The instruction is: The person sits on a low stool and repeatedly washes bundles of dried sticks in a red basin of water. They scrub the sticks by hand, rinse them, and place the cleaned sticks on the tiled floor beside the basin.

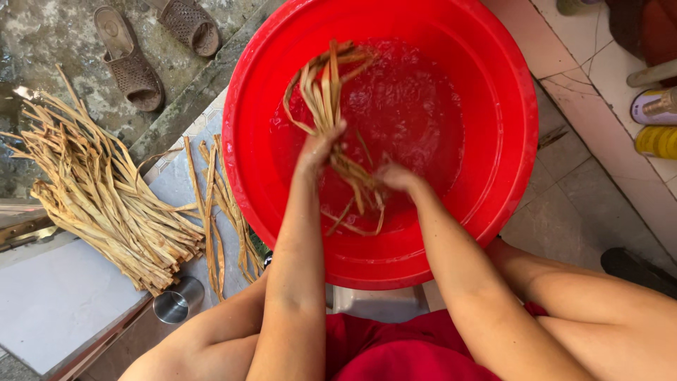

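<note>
A big red plastic basin (pixel 493 113) holding water stands in front of me. Over it, my left hand (pixel 321 148) and my right hand (pixel 396 176) both grip one bundle of tan dried strips (pixel 331 92). The left hand holds the bundle near its middle, the strips fanning upward from it. The right hand holds the lower wet end, where loose strips (pixel 356 215) hang into the water. My fingers are partly hidden by the strips.
A large heap of dry strips (pixel 106 197) lies at the left, with a few more strips (pixel 226 212) beside the basin. A small metal cup (pixel 176 302) sits below them. Brown sandals (pixel 130 60) lie top left; bottles (pixel 656 123) at right.
</note>
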